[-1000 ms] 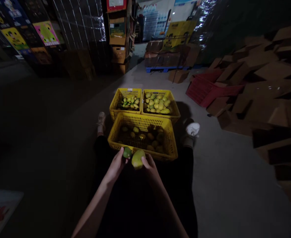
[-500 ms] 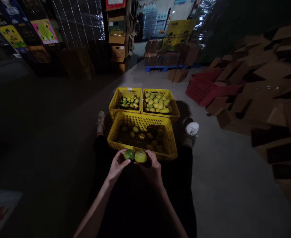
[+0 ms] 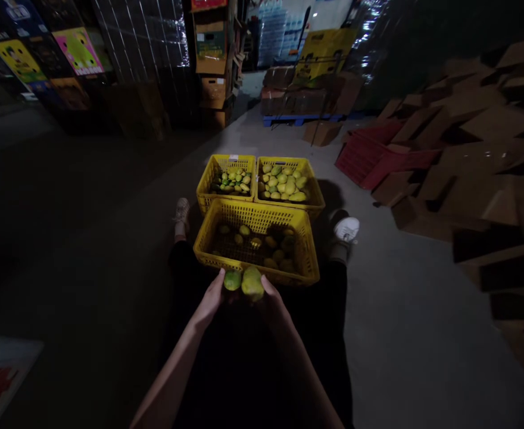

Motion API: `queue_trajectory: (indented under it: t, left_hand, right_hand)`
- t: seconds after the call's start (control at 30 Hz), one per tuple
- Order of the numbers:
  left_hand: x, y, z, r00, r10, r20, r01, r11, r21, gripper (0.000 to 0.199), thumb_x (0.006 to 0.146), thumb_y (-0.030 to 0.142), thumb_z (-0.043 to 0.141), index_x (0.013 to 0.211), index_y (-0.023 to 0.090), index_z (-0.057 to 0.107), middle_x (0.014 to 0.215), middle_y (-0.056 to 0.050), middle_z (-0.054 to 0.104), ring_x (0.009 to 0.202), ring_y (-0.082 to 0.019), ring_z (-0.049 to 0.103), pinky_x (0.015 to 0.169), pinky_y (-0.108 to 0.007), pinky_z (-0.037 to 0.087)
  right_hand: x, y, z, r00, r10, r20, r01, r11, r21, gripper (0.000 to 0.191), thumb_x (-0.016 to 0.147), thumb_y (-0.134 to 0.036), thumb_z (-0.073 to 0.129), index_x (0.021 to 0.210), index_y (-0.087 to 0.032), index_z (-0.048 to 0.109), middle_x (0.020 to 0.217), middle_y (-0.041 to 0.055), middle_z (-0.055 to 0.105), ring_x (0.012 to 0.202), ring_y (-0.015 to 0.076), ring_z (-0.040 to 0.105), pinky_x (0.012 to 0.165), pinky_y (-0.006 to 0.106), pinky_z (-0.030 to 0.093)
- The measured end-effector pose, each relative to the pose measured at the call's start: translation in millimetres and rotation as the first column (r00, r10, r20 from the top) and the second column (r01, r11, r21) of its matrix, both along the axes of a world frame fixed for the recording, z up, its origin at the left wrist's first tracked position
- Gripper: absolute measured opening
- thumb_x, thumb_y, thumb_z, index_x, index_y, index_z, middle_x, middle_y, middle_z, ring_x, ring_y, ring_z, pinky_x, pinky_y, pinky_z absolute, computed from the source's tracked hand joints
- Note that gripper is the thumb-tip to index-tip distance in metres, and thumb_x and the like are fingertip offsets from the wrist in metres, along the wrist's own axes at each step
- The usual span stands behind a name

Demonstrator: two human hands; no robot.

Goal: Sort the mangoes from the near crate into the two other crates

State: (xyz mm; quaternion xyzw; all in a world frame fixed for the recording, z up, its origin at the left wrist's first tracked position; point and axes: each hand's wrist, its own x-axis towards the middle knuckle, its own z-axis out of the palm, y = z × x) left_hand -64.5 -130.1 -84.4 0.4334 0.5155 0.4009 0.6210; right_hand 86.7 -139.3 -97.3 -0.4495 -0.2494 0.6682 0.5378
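My left hand (image 3: 212, 298) is closed around a small green lemon (image 3: 232, 280), its thumb along the left side. A larger yellow-green lemon (image 3: 252, 283) is in my right hand (image 3: 273, 301), with the thumb on its right side and the other fingers hidden below. Both fruits are side by side, just in front of the near rim of a yellow crate (image 3: 208, 260). Several dim lemons (image 3: 278, 256) lie on that crate's floor, mostly to the right.
Behind the near crate stand two more yellow crates: the left one (image 3: 203, 189) holds smaller green-yellow lemons, the right one (image 3: 318, 193) larger yellow ones. My outstretched legs flank the crates. A red crate (image 3: 369, 158) and heaped cardboard boxes (image 3: 476, 185) lie to the right.
Both lemons have been turned in my fingers; the larger one now appears more upright and slightly blurred. My left thumb has shifted from the lemon's front to its left side.
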Motion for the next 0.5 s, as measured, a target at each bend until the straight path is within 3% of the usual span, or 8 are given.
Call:
queue_trajectory:
  t: [0.1, 0.2, 0.37, 0.5]
  left_hand:
    - [-3, 2, -2.6, 0.999, -0.024, -0.047, 0.023, 0.999, -0.041, 0.070, 0.080, 0.074, 0.031, 0.063, 0.015, 0.063, 0.046, -0.002, 0.053, 0.047, -0.013, 0.045, 0.054, -0.026, 0.035]
    - [-8, 7, -7.5, 0.998, 0.035, 0.043, -0.033, 0.998, -0.052, 0.063, 0.077, 0.072, 0.043, 0.070, 0.014, 0.066, 0.056, -0.003, 0.060, 0.058, -0.015, 0.053, 0.059, -0.026, 0.038]
    - [-12, 9, -9.3, 0.913, 0.193, 0.359, -0.103, 0.961, -0.255, 0.043, 0.064, 0.046, 0.077, 0.091, 0.014, 0.067, 0.087, -0.005, 0.068, 0.079, -0.016, 0.061, 0.074, -0.026, 0.044]
    - [-5, 6, -8.4, 0.796, 0.291, 0.531, -0.166, 0.948, -0.270, 0.033, 0.069, 0.035, 0.076, 0.094, 0.015, 0.066, 0.096, -0.006, 0.067, 0.084, -0.016, 0.063, 0.079, -0.028, 0.048]
  right_hand:
    - [-3, 1, 1.1, 0.993, 0.019, -0.116, -0.035, 0.990, -0.134, 0.044, 0.071, -0.057, 0.065, 0.086, -0.016, 0.067, 0.068, 0.0034, 0.067, 0.055, 0.0143, 0.058, 0.045, 0.023, 0.042]
    - [-4, 0, 5.9, 0.980, 0.019, -0.196, -0.061, 0.976, -0.208, 0.040, 0.071, -0.053, 0.067, 0.086, -0.016, 0.068, 0.071, 0.0038, 0.068, 0.057, 0.0139, 0.059, 0.047, 0.022, 0.044]
    - [5, -2, 11.9, 0.972, 0.024, -0.234, -0.065, 0.984, -0.168, 0.033, 0.069, -0.040, 0.072, 0.097, -0.024, 0.067, 0.092, -0.0001, 0.070, 0.080, 0.0160, 0.064, 0.069, 0.027, 0.051]
    - [10, 1, 7.8, 0.975, 0.040, -0.219, -0.067, 0.991, -0.117, 0.031, 0.063, -0.032, 0.073, 0.094, -0.025, 0.069, 0.094, -0.0002, 0.071, 0.088, 0.0189, 0.064, 0.071, 0.029, 0.049]
